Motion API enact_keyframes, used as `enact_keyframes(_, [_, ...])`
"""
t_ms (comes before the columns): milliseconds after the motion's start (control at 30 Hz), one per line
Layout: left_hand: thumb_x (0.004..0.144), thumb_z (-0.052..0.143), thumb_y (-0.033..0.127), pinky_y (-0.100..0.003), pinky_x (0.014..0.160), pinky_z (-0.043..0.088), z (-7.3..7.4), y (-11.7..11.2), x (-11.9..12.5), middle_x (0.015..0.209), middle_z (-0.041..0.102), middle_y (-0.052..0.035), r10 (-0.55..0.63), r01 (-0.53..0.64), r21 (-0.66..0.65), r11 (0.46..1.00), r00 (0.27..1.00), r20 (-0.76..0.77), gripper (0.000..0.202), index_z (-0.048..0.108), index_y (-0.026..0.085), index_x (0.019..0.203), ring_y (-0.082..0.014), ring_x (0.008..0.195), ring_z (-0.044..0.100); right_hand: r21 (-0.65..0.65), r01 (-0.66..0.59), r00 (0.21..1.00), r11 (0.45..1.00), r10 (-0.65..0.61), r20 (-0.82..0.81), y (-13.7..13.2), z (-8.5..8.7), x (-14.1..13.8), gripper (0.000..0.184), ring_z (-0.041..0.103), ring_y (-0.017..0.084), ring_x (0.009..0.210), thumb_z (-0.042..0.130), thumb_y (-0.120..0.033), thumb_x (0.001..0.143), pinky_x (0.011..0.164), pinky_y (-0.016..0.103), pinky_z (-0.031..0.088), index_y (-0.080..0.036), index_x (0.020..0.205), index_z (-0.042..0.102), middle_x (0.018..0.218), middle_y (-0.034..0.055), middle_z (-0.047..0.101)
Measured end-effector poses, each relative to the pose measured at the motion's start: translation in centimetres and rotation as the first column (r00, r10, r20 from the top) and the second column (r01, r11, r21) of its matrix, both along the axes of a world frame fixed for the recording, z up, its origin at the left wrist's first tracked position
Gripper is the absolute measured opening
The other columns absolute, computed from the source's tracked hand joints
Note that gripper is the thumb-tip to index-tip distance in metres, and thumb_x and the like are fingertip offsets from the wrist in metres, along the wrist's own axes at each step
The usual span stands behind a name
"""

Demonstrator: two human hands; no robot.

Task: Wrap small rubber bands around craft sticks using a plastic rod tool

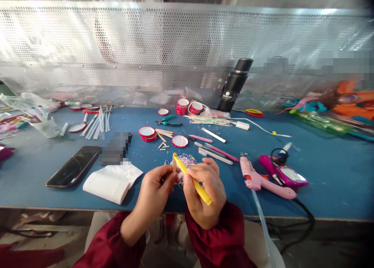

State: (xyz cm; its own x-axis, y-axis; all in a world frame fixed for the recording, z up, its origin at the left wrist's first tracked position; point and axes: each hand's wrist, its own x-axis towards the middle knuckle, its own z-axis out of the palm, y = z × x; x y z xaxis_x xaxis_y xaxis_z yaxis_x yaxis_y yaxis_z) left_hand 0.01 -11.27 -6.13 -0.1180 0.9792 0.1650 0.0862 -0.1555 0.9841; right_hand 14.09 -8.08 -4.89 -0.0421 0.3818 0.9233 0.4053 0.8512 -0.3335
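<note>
I am watching: right hand grip is holding a yellow pen; left hand grip is pinching a wooden stick upright beside its tip, above the worktop.

Bright even light, glare on mesh screen, corners warped, dark.

Phone left of glue gun

We're looking at a craft workshop here: a blue bench top backed by a perforated metal screen at twelve o'clock, a pink glue gun at four (cord trailing off the edge), pliers near centre, and red lids and white sticks towards ten.
</note>
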Motion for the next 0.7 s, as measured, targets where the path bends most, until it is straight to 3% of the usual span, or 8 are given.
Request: enact_keyframes(700, [0.096,0.064,0.035,-0.021,0.056,0.042,0.22,-0.09,-0.04,0.072,0.065,-0.0019,0.003,-0.003,-0.007,1.0,1.0,-0.001,0.024,0.076,0.015,0.091,-0.011,0.058,0.052,-0.003,0.02,1.0,1.0,-0.02,-0.007,-0.06,0.1,-0.01,0.013,0.07,0.015,0.075,0.063,-0.01,0.092,0.102,0.045,0.048,-0.023,0.096,0.061,0.081,-0.0029,0.072])
